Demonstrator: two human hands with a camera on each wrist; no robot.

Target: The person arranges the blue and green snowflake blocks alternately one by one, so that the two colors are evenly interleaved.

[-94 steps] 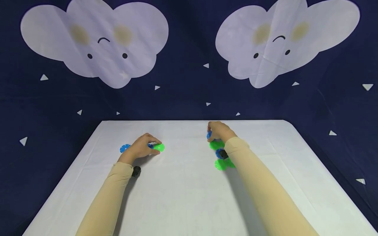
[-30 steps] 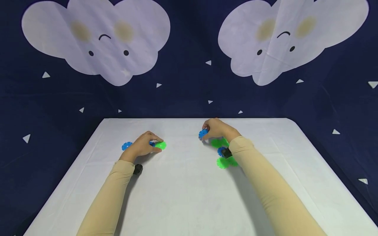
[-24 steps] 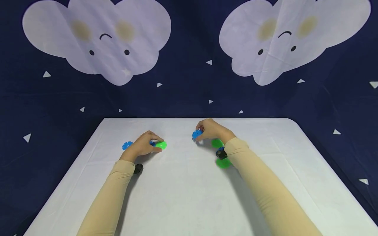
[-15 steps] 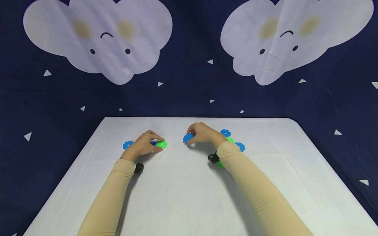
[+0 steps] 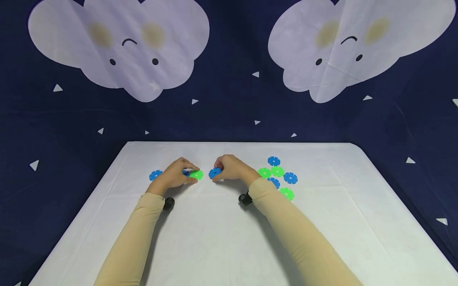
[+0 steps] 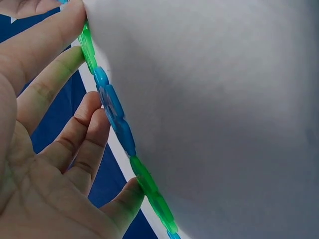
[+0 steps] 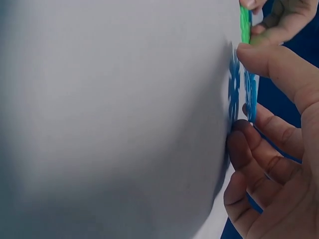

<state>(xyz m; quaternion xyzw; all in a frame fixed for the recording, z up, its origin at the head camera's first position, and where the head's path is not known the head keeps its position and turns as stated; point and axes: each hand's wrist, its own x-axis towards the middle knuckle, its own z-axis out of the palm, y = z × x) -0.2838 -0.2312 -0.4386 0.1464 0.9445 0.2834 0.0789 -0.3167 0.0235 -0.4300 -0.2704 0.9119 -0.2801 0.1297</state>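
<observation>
While two beige sleeves [image 5: 130, 238] stretch over the white-covered table [image 5: 211, 238], the left hand [image 5: 173, 176] holds a green slotted disc [image 5: 196, 174] between thumb and index finger, at the right end of a disc row [image 6: 119, 117] partly hidden under that hand. Near it but apart, the right hand [image 5: 234, 169] pinches a blue slotted disc [image 5: 215, 172], seemingly just off the table. Extending the row looks like the current step; joining would call for matching slots edge to edge. Loose blue and green discs [image 5: 277, 171] lie rightward, before a navy cloud-print backdrop [image 5: 229, 79].
</observation>
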